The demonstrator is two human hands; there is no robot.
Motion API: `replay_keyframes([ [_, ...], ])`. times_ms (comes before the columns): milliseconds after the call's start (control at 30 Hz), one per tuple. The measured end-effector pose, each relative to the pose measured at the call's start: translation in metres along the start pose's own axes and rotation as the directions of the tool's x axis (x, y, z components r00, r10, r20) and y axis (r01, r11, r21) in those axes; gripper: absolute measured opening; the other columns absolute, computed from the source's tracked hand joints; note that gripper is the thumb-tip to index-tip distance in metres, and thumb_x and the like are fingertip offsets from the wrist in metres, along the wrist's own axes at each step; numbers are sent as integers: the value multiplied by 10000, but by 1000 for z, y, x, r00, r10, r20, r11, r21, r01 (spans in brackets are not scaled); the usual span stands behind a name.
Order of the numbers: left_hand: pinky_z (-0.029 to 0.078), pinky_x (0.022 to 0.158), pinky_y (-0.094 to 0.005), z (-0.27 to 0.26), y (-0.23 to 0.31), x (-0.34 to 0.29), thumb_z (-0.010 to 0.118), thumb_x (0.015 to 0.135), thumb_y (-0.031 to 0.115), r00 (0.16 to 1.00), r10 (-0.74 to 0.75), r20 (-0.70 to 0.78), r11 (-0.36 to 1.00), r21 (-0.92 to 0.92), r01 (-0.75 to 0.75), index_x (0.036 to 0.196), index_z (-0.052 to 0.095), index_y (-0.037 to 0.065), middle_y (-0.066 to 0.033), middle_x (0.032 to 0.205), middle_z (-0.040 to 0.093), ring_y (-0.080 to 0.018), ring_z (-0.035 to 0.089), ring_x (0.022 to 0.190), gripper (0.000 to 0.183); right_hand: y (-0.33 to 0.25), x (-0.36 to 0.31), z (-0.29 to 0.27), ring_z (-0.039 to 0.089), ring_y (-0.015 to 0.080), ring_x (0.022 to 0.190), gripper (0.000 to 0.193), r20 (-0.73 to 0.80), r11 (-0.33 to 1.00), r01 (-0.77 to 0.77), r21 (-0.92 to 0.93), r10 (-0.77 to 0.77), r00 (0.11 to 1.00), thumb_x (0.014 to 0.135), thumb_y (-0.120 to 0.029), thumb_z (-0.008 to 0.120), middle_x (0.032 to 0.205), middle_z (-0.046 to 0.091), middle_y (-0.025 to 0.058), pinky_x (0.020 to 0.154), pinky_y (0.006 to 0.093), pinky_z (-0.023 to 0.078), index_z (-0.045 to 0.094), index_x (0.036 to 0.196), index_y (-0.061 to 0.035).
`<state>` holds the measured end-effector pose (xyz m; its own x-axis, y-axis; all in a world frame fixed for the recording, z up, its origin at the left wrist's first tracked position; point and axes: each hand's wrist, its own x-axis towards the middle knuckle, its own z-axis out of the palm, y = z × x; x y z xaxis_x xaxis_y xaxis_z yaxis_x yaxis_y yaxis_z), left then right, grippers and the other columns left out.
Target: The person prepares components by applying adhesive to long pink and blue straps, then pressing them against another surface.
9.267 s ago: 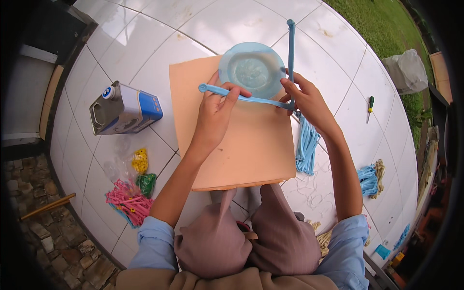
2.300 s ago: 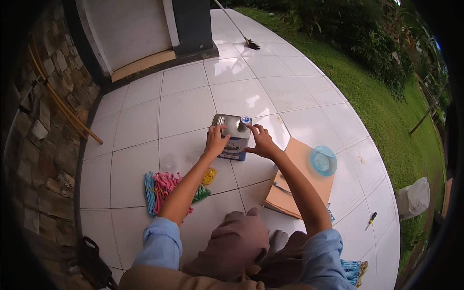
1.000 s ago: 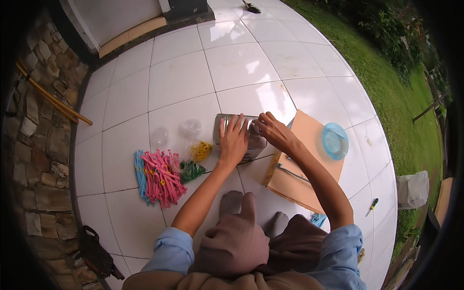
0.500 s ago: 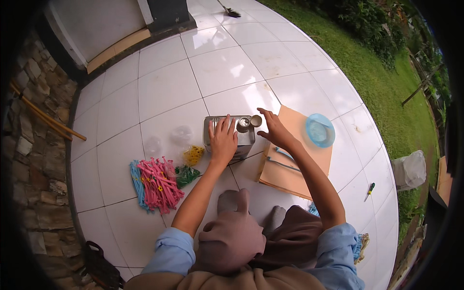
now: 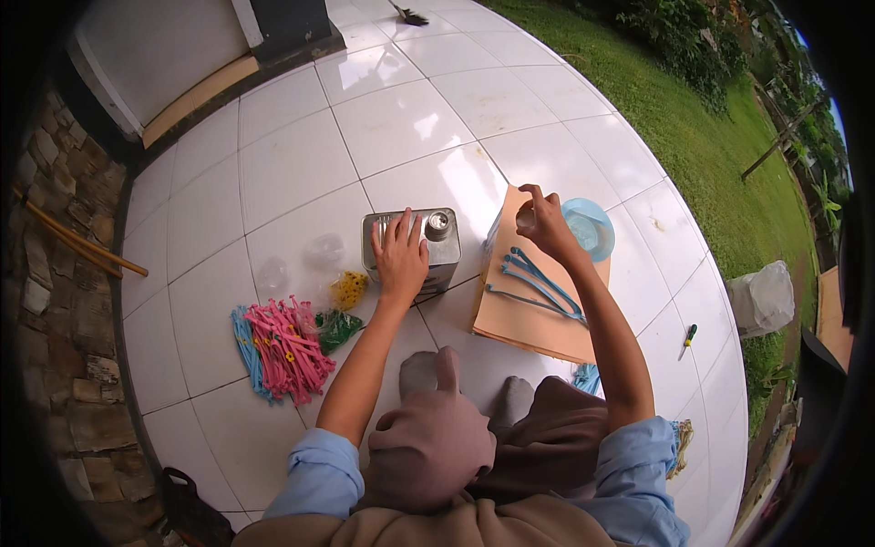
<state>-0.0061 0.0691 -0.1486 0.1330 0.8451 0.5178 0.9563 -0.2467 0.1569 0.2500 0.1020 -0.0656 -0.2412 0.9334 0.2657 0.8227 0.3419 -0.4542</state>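
Observation:
My left hand (image 5: 401,258) lies with fingers spread on top of a rectangular metal can (image 5: 444,259), left of its round silver spout (image 5: 439,222). My right hand (image 5: 550,224) is closed around a small round cap (image 5: 526,217), held above the far part of a tan board stack (image 5: 510,324). Beside that hand, on the stack, stands a light blue translucent bowl (image 5: 576,211). Several slim blue strips (image 5: 544,294) lie on the stack, nearer to me.
Left of the can are pink strips (image 5: 290,351), blue strips (image 5: 248,351), a bag of yellow flower-shaped pieces (image 5: 347,290) and a green bagged bundle (image 5: 337,330). A small hand tool (image 5: 689,338) lies far right. A stone wall (image 5: 82,346) borders the left.
My right hand has taken the cap from beside the can's spout and moved right, over the board stack. My left hand stays on the can. The view has shifted slightly.

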Motion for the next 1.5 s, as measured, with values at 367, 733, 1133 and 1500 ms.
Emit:
replay_keyframes([
  [367, 183, 1004, -551, -28, 1, -4, 658, 758, 168, 967, -241, -84, 967, -107, 231, 1327, 374, 92, -113, 1355, 292, -300, 314, 1211, 640, -18, 7, 12, 419, 381, 1135, 810, 90, 978, 201, -55, -196, 976, 602, -108, 770, 1285, 417, 184, 962, 447, 383, 362, 1301, -98],
  [733, 316, 815, -388, -7, -11, 7, 596, 712, 66, 819, -573, -21, 761, -385, 523, 1142, 327, 97, -35, 668, 594, -236, 580, 700, 508, -55, 29, 95, 317, 410, 1216, 1240, 431, 961, 268, 67, -270, 861, 367, -157, 857, 1302, 342, 203, 1016, 477, 338, 171, 1400, -168],
  [1133, 451, 621, -340, -189, -21, 114, 668, 649, 134, 838, -523, 159, 515, -724, 459, 1015, 268, 80, -38, 586, 572, -200, 588, 551, 546, -122, 32, -6, 251, 377, 1311, 1450, -363, 727, 493, 479, -347, 865, 453, -325, 898, 1473, 1, 202, 1064, 505, 267, -199, 1393, -202],
  [1500, 438, 809, -390, -249, -35, 166, 703, 738, 342, 968, -136, 210, 670, -700, 246, 1091, 360, 36, -164, 983, 564, -281, 580, 944, 580, -191, 25, -58, 391, 332, 1193, 1237, -498, 510, 417, 752, 28, 866, 514, -151, 854, 1314, 292, 219, 1011, 438, 356, -15, 1395, -169],
])
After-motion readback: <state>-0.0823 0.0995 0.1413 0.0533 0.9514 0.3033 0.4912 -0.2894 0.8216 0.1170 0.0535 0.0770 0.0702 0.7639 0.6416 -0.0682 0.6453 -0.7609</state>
